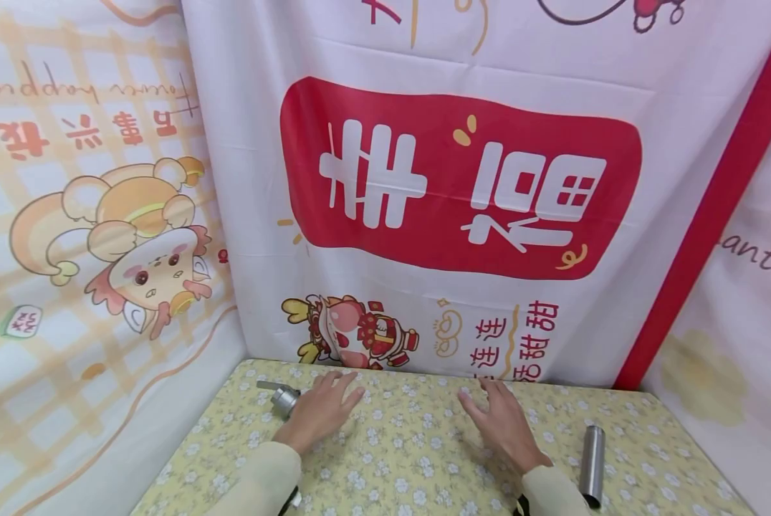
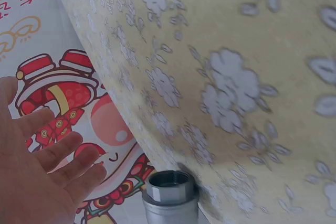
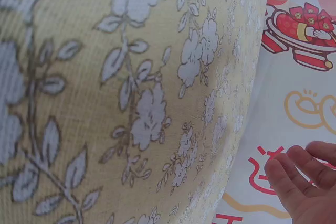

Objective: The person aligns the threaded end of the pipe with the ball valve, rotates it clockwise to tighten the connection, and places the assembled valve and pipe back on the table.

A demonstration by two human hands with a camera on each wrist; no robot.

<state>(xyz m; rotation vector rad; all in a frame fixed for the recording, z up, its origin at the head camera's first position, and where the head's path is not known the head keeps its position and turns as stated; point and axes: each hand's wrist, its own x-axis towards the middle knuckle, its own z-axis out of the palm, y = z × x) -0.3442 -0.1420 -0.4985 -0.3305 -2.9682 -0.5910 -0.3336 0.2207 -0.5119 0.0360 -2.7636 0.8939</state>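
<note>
My left hand (image 1: 324, 405) hovers over the table's left side with its fingers loosely extended, holding nothing. Just left of it lies a silver metal valve (image 1: 285, 401) with a grey lever handle, partly hidden by the hand. In the left wrist view, the hexagonal open end of the valve (image 2: 170, 187) shows beside the fingers (image 2: 60, 150). My right hand (image 1: 501, 423) is held over the right half of the table, its fingers spread and nothing in them. To its right a shiny metal tube (image 1: 592, 466) lies on the cloth, apart from the hand.
A yellow floral cloth (image 1: 385, 459) covers the table. Behind the table hangs a white printed curtain (image 1: 250, 215) with a red panel. Further printed curtains stand on the left (image 1: 102, 287) and right (image 1: 740, 322).
</note>
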